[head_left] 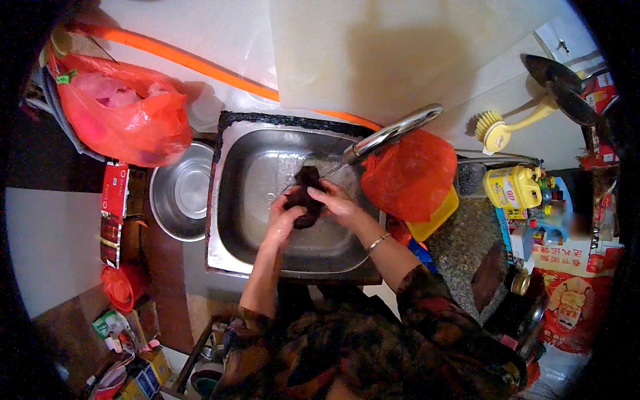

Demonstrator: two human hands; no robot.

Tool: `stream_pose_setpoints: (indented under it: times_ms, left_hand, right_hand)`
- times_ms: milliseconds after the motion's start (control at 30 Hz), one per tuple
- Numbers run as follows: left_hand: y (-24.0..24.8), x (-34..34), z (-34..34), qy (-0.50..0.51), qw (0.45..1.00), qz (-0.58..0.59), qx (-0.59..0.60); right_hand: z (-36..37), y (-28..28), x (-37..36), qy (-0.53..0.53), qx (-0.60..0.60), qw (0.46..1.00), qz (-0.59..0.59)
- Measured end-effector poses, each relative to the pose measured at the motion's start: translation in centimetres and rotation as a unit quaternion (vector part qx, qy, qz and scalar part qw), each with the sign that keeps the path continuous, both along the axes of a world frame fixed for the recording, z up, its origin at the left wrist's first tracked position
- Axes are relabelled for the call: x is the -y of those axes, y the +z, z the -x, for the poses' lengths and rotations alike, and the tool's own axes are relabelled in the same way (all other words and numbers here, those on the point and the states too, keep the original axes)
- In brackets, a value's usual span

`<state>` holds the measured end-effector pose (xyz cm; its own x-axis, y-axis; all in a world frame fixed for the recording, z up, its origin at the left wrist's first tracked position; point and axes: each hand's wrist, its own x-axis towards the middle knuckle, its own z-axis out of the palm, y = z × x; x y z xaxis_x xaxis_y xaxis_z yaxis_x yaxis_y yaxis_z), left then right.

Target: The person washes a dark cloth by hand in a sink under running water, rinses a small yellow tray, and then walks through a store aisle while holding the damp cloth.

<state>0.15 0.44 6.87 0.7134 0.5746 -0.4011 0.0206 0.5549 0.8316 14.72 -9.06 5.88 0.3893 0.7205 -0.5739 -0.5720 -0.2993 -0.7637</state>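
Observation:
Over the steel sink (pixel 230 233), both my hands hold a dark, limp, cloth-like bundle (pixel 308 179); its exact kind cannot be made out. My left hand (pixel 283 217) grips its near left side, thumb on top. On the right side, my right hand (pixel 339 202) closes around it, with a bracelet on that wrist. The shiny tap (pixel 395 133) reaches in from the upper right, and a thin stream of water seems to fall from its end beside the bundle. Wet shine covers the sink's bottom.
Left of the sink stands a round metal basin (pixel 160 207), with a full red plastic bag (pixel 133 127) above it. Another red bag (pixel 413 177) and a yellow container (pixel 437 217) crowd the right side. Farther right are a yellow brush (pixel 497 133) and a yellow jug (pixel 512 188).

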Motion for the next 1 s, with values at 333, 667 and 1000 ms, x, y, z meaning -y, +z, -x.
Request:
stream_pose_setpoints:
  times_ms: [333, 667, 1000]
  left_hand:
    - [-5.0, -0.2, -1.5, 0.205, 0.911, 0.351, 0.063]
    - [-7.3, 3.2, -3.6, 0.191, 0.907, 0.362, 0.105]
    - [-7.9, 1.9, -3.5, 0.188, 0.894, 0.396, 0.097]
  right_hand:
    - [-0.9, 0.3, -1.1, -0.224, -0.073, 0.971, -0.044]
    - [2.6, -5.3, -4.1, 0.057, 0.601, 0.783, 0.148]
    - [-0.1, -6.0, -3.2, 0.204, 0.722, 0.658, 0.069]
